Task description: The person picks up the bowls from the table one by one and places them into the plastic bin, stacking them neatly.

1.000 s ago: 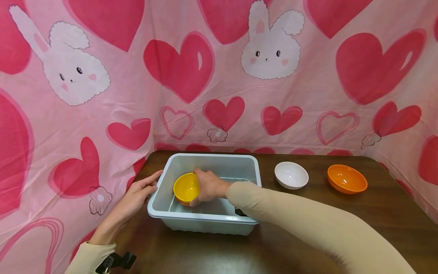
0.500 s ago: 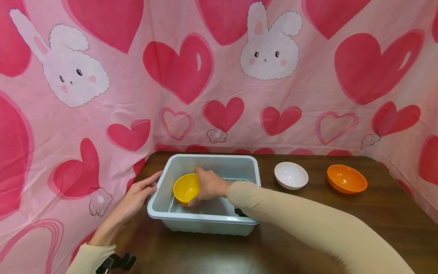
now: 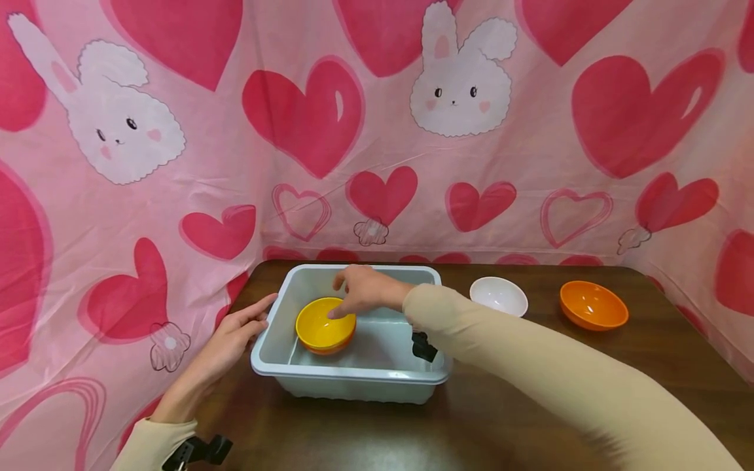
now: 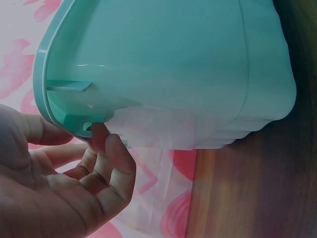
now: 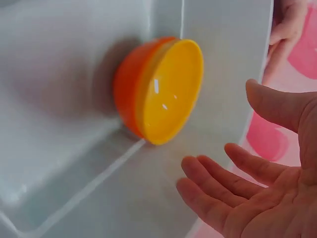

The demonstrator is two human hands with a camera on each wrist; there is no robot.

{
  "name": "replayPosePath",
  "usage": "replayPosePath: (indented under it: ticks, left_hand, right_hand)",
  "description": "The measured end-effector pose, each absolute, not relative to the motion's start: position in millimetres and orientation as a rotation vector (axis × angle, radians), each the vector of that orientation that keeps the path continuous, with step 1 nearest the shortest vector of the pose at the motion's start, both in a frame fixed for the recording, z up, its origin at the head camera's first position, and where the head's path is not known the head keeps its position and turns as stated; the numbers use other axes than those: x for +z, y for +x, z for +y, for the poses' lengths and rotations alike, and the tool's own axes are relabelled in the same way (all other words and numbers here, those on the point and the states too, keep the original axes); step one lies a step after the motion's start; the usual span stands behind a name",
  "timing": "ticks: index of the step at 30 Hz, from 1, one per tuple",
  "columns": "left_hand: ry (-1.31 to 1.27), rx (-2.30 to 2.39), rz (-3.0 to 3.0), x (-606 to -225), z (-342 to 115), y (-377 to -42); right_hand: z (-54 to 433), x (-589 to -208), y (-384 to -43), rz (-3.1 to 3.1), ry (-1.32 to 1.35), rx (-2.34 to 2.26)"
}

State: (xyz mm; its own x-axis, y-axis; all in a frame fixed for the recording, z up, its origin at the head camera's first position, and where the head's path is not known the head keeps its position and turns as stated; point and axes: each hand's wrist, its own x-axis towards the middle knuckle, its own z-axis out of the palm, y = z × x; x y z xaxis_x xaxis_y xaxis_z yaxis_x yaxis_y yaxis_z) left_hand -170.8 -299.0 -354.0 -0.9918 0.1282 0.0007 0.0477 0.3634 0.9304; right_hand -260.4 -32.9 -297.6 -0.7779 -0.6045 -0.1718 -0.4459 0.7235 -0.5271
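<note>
A yellow bowl (image 3: 323, 324) sits nested in an orange bowl (image 5: 130, 84) at the left side of the pale grey plastic tub (image 3: 359, 374). My right hand (image 3: 372, 291) hovers just above the bowls. In the right wrist view its fingers are spread and the palm holds nothing, with a gap between it and the yellow bowl. At the tub's left rim, my left hand (image 4: 79, 173) has its thumb against the edge and its fingers curled under the lip. The right forearm hides part of the tub's right wall.
To the right of the tub, a white bowl (image 3: 501, 296) stands on the dark wooden table (image 3: 530, 379), partly behind the right sleeve. Another orange bowl (image 3: 592, 306) lies farther right. A pink cloth (image 3: 448, 157) with hearts and rabbits hangs behind.
My right hand has let go of the nested bowls and risen above them. They stay in the tub. My left hand keeps its place at the rim.
</note>
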Motion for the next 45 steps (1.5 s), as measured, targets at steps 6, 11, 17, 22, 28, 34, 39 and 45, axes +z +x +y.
replayPosePath:
  ticks: [6,11,17,22,28,34,39,45]
  left_hand:
    - [0.158,1.716,2.545,-354,-298,-172]
    - [0.12,1.689,2.576,-354,-300,-170]
    - [0.094,1.66,2.58,-355,-300,-170]
    - [0.093,1.669,2.585,-356,-298,-170]
    - [0.095,1.684,2.581,-356,-298,-171]
    - [0.082,1.668,2.571,-356,-298,-171]
    - [0.076,1.666,2.564,-356,-298,-172]
    - [0.077,1.684,2.563,-357,-297,-172]
  right_hand:
    - [-16,-273,-254,2.65,-0.854,-0.62]
    - [-4,-264,-248,2.672,-0.916,-0.588]
    - [6,-262,-242,2.694,-0.935,-0.551]
    - [12,-260,-236,2.711,-0.933,-0.536]
    - [21,-259,-229,2.727,-0.933,-0.524]
    - [32,-260,-224,2.729,-0.917,-0.535]
    - [40,-260,-219,2.73,-0.907,-0.552]
    - [48,-256,-211,2.745,-0.894,-0.594]
